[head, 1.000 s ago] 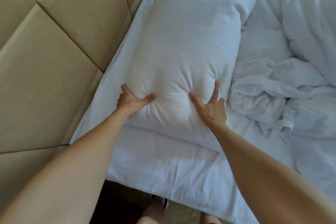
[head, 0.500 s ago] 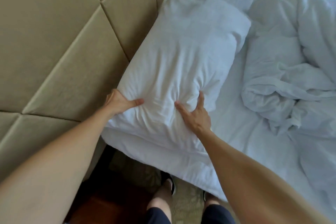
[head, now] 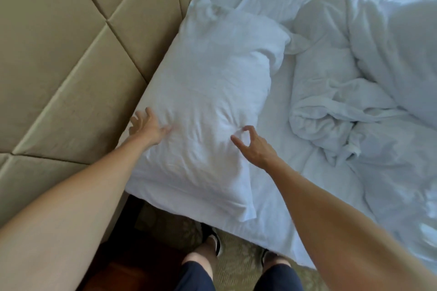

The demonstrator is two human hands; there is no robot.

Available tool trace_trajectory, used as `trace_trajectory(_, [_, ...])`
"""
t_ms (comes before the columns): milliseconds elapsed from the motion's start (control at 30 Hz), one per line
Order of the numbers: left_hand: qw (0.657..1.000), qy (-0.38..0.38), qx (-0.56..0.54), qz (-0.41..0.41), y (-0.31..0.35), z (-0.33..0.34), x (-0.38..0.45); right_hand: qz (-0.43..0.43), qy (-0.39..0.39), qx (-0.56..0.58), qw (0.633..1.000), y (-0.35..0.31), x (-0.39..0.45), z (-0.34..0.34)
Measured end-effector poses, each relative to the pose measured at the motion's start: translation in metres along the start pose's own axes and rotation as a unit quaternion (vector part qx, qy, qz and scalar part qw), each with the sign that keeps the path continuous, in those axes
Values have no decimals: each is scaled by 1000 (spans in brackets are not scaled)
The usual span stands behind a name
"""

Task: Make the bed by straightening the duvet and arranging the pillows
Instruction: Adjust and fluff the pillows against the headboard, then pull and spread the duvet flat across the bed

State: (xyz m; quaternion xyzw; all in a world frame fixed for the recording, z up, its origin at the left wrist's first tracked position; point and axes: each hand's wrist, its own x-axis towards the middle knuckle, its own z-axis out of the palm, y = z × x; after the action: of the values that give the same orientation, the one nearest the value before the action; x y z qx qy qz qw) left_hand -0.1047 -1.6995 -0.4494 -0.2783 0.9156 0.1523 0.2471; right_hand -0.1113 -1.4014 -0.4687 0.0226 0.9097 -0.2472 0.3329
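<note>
Head view, duvet (head: 350, 111) cropped right, hands (head: 149, 125) blurred

Both arms stretched forward, bare. Left hand (head: 147, 126) fingers spread, relaxed. Right hand (head: 254, 146) loose, fingers lightly curled, thumb out, gripping nothing.

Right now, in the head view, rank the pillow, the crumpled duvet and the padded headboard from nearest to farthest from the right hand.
1. Pillow: just left of the right hand.
2. Crumpled duvet: to its right, on the sheet.
3. Padded headboard: far left, beyond the pillow.
</note>
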Motion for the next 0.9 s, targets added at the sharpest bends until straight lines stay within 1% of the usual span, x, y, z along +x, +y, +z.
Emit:
trace_trajectory(100, [993,53,40,96,68,4,-12,-3,59,-76,995,37,9,-40])
trace_trajectory(167, [982,64,75,161,117,15,-23,-2,83,-95,992,62,13,-64])
trace_trajectory(233, [971,66,96,210,163,31,-36,13,98,-100,990,88,12,-88])
trace_trajectory(333, [957,40,112,266,221,61,-55,27,116,-110,987,133,10,-116])
trace_trajectory(433, [945,13,121,303,272,91,-72,49,135,-121,982,178,5,-138])
trace_trajectory(500, [939,-19,122,321,304,111,-84,60,159,-134,976,209,1,-151])
trace_trajectory(567, [928,-49,133,344,335,131,-94,58,200,-152,966,241,-4,-161])
trace_trajectory(633, [915,-52,149,370,366,152,-104,69,240,-170,953,273,-7,-170])
trace_trajectory(700, [899,-33,159,406,397,173,-113,99,256,-176,945,302,-9,-177])
trace_trajectory(767, [886,-21,163,434,425,191,-120,140,241,-179,944,326,-9,-184])
trace_trajectory(800, [882,-26,165,440,437,200,-123,159,223,-176,945,337,-7,-187])
trace_trajectory(867, [880,-64,176,437,455,218,-127,191,160,-154,956,360,-1,-191])
trace_trajectory(900, [882,-102,178,425,461,228,-128,195,130,-145,961,371,3,-193])
